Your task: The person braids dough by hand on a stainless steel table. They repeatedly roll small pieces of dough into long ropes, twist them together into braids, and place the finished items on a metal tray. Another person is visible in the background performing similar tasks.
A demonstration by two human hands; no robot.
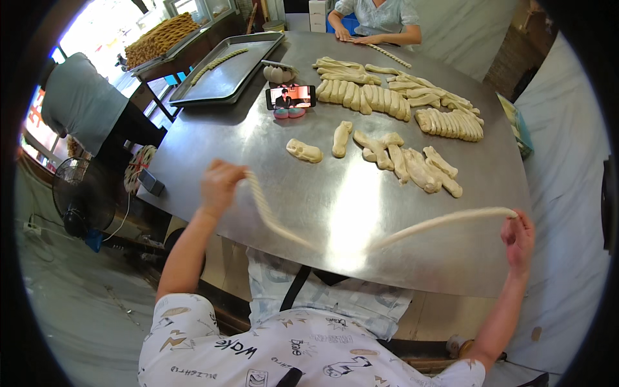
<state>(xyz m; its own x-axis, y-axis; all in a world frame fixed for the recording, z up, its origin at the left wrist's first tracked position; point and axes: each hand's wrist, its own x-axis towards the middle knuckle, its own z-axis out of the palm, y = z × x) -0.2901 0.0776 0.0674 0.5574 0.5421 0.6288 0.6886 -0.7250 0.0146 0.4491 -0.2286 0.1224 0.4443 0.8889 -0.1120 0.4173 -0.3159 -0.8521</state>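
Observation:
My left hand [222,186] grips one end of a long, twisted dough rope [271,217], and my right hand [518,237] pinches its other end. Between them the rope sags in a wide curve near the front edge of the steel table [290,193]; its middle is blurred by glare. Beyond it lie short dough pieces: one at the left [304,150], one upright in the picture [342,139], and a loose heap [418,167]. Farther back sit a row of dough strips [362,98], a second row [449,124] and piles of longer strips [425,87].
A phone [290,97] leans on a stand mid-table. Behind it is a metal tray [227,72] holding one dough twist [217,65]. Across the table a co-worker's hands [355,37] roll a thin dough strand. Another person bends at the left, near a fan [77,193]. Fried twists [159,38] are piled behind.

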